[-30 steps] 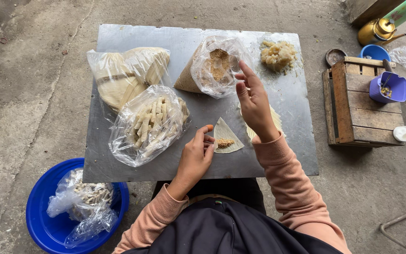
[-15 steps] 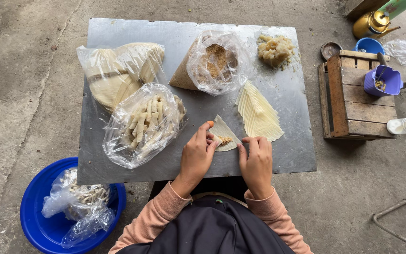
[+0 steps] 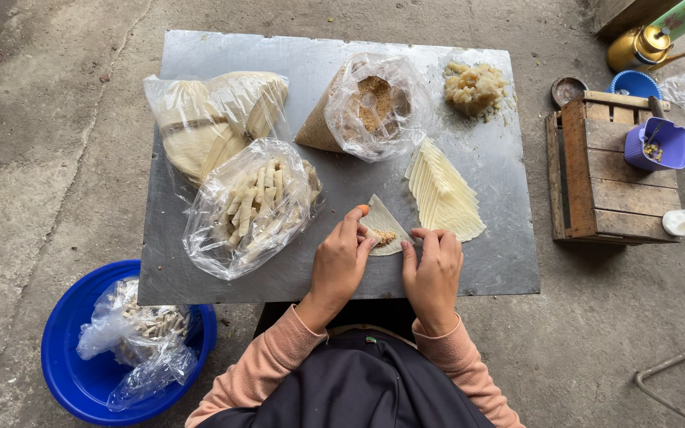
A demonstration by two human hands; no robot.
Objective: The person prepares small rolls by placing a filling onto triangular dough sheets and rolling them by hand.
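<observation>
In the head view, the left hand (image 3: 338,265) and the right hand (image 3: 433,269) are close together on the metal sheet (image 3: 501,261). Both pinch the edges of one triangular wrapper (image 3: 380,222), which lies flat with a little brown filling (image 3: 384,236) on it. Just beside the right hand is a stack of wrappers (image 3: 441,194). A bag of rolled pieces (image 3: 251,204) lies left of the hands, and an open bag of filling (image 3: 370,107) lies behind them.
</observation>
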